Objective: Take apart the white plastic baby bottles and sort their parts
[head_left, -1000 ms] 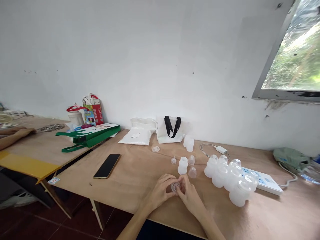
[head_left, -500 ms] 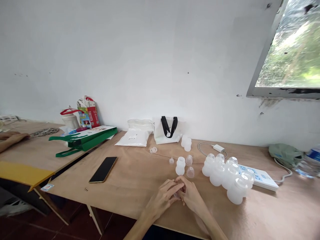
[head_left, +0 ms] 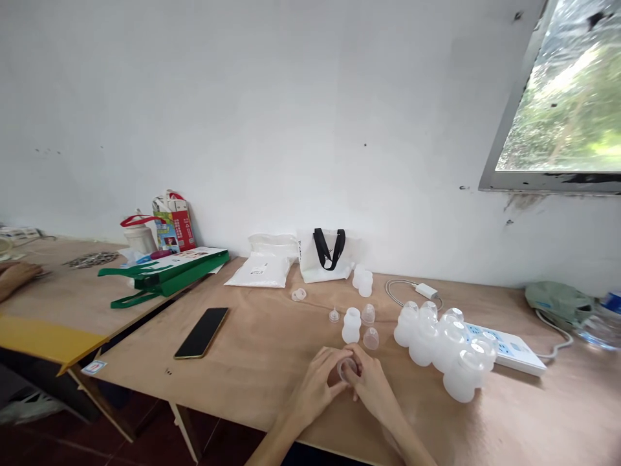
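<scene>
Head view, left hand [head_left: 315, 386], right hand [head_left: 373, 383] around clear cup [head_left: 347, 369], frosted bottles [head_left: 352, 325]

Clear plastic piece [head_left: 347, 369]: partly hidden between left hand [head_left: 315, 386] and right hand [head_left: 373, 383]; I cannot read its shape. Water bottle [head_left: 609, 322]: cut off at right edge. Window view [head_left: 557, 90]: blurred.

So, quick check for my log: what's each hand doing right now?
Left hand: closed, holding a small clear plastic piece.
Right hand: closed, holding the same small clear plastic piece.
</scene>
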Motion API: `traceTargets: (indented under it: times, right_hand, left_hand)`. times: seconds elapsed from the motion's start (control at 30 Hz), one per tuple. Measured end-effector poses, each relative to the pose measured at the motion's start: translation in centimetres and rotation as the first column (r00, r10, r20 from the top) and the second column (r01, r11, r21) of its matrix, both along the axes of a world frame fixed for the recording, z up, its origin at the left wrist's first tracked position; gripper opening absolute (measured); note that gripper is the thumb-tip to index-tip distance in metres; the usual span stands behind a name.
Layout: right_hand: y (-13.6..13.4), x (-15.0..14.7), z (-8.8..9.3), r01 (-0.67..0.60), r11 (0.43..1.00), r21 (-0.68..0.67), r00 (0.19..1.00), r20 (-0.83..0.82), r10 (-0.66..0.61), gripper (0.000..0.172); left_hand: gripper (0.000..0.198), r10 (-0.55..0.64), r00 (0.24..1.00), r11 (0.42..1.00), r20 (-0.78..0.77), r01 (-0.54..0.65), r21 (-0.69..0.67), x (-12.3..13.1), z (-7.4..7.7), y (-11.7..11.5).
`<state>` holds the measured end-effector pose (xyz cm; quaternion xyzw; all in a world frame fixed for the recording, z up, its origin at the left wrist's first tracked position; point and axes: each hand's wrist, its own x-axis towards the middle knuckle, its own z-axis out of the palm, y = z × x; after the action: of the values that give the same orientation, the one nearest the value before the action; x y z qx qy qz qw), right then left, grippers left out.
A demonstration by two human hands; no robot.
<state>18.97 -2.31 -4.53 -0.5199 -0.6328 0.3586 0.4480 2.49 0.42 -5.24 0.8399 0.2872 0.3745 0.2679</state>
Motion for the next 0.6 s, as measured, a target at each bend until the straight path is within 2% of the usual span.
traceTargets:
  times: [0.1,0.3,0.43,0.6]
  right_hand:
    - [-0.05,-0.14,0.2,-0.031,0.999,-0.006,0.998,-0.047,0.031,0.017]
    - [-0.15,-0.09,0.37,-0.136,0.99,-0.045,0.969,-0.216,0.123,0.036]
    - [-0.11,0.12,0.51,-0.157,0.986,-0.062,0.951,-0.28,0.134,0.048]
    - [-0.24,0.15,0.67,-0.174,0.983,-0.052,0.949,-0.276,0.153,0.042]
  left_hand:
    - [0.037,0.022,0.998,0.999,0.057,-0.02,-0.03,-0.08,-0.03,0.17]
    - [0.035,0.075,0.995,0.994,0.069,-0.068,-0.087,-0.22,0.42,0.05]
    - [0.038,0.068,0.994,0.99,0.091,-0.057,-0.128,-0.35,0.66,0.07]
    - [0.041,0.043,0.996,0.996,0.078,-0.037,-0.081,-0.6,0.41,0.21]
